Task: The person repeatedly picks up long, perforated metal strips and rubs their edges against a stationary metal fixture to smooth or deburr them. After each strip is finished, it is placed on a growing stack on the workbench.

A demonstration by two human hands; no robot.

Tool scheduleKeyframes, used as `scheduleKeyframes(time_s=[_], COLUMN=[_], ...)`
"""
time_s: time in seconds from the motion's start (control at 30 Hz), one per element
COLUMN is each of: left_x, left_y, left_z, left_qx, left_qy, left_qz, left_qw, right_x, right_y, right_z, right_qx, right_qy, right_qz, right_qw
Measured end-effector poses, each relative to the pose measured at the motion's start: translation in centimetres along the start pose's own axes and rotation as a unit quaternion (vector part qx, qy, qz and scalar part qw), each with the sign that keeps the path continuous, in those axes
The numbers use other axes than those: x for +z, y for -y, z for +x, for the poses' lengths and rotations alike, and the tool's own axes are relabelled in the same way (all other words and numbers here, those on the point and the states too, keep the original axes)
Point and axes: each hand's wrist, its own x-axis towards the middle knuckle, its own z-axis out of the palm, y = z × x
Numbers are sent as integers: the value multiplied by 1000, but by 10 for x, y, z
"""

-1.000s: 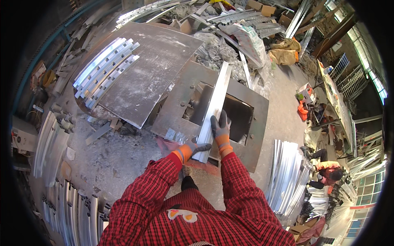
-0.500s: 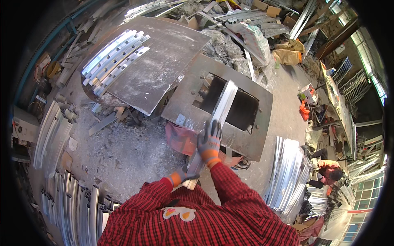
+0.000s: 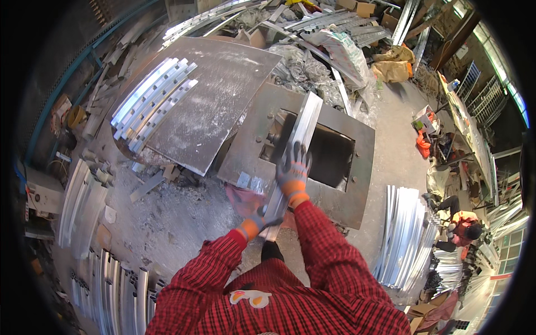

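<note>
A long silvery metal bar (image 3: 303, 129) lies lengthwise over the steel machine table (image 3: 237, 159), crossing its dark rectangular opening. My left hand (image 3: 258, 219), in a grey and orange work glove, is closed around the side of the bar near its close end. Farther along, my right hand (image 3: 293, 169), gloved the same way, rests on top of the bar with its fingers wrapped over it. The undersides of both grips are hidden. Pinkish cloth (image 3: 245, 199) hangs below the table's near edge.
Notched metal profiles (image 3: 153, 103) lie on a large steel plate (image 3: 223, 72) at the left. Stacked profiles stand at the lower left (image 3: 111, 287) and right (image 3: 403, 234). A crouching person (image 3: 463, 229) is at the far right. Plastic-wrapped scrap (image 3: 301, 64) lies behind the table.
Both hands and the bar have moved forward, away from my body, the bar's near end now nearer the table. The whole view has shifted slightly.
</note>
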Motion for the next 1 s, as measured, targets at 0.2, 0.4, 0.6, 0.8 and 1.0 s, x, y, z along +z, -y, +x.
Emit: scheduleKeyframes(time_s=[0.2,0.4,0.6,0.8,1.0], left_x=[-33,-15,37,49,15], left_y=[-92,-33,96,129,96], left_z=[73,8,-80,-180,-141], left_qx=[-83,-9,14,-100,-143], left_qy=[-2,8,16,-36,143], left_qz=[-23,-177,-175,-115,-174], left_qw=[996,984,984,988,964], right_x=[13,11,-11,-13,-21], right_y=[-38,-6,32,61,39], right_z=[102,26,-101,-193,-142], right_qx=[29,10,50,22,18], right_qy=[14,13,65,8,-90], right_qz=[-3,-1,129,185,453], right_qw=[999,1000,988,982,887])
